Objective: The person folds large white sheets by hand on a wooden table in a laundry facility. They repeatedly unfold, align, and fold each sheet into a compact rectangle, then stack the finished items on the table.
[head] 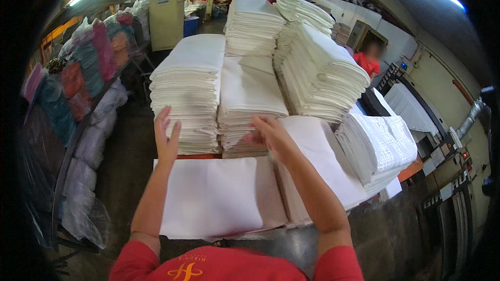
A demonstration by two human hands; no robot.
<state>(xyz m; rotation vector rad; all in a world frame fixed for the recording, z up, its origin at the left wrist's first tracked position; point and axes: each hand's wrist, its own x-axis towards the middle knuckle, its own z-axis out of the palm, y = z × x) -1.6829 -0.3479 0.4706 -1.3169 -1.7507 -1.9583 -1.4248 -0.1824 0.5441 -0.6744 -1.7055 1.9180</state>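
Stacks of folded white cloth stand before me. My left hand (167,136), fingers apart, is over the front of the tall left stack (185,97) and holds nothing. My right hand (267,132) is near the front of the middle stack (250,89), its fingers bent and somewhat blurred; whether it touches the cloth I cannot tell. Below both hands lies a flat folded white cloth (211,195) on a low stack at the near edge. Right of it is another low stack (316,144), and beyond that a stack of white patterned cloth (383,144).
Taller white stacks (254,23) rise at the back. On the left, bagged coloured bundles (82,70) fill a rack. A pillar (167,11) stands behind it. A person in a red shirt (367,62) is at the right, beside a machine (410,109).
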